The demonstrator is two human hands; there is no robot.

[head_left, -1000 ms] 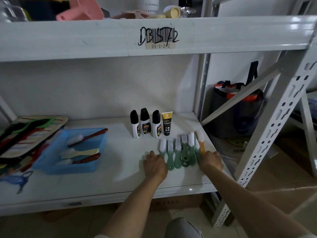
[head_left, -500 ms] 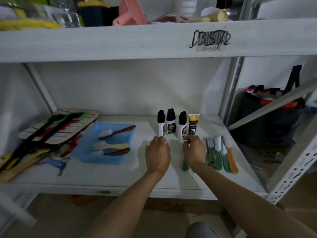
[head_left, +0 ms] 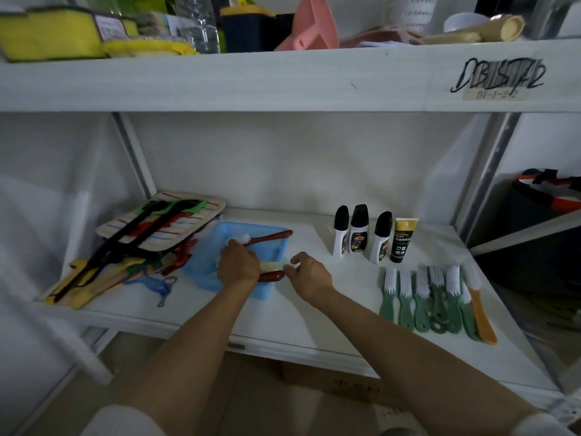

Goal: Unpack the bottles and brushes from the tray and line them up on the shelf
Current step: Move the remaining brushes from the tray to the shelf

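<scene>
Fingers (head_left: 234,247) of left hand (head_left: 238,266) reach into translucent blue plastic tray (head_left: 276,243).

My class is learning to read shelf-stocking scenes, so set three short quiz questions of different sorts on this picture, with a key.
1. True or false: the blue tray is already empty.
2. Multiple choice: the row of brushes on the shelf lies (A) left of the tray, (B) in front of the bottles, (C) on the upper shelf.
3. Fill in: the left hand reaches into the ____.

Key
1. False: a red-handled brush lies along its far side, and two more handles show by the hand.
2. B.
3. Tray; the right hand is beside its right edge, fingers loosely curled.
</scene>
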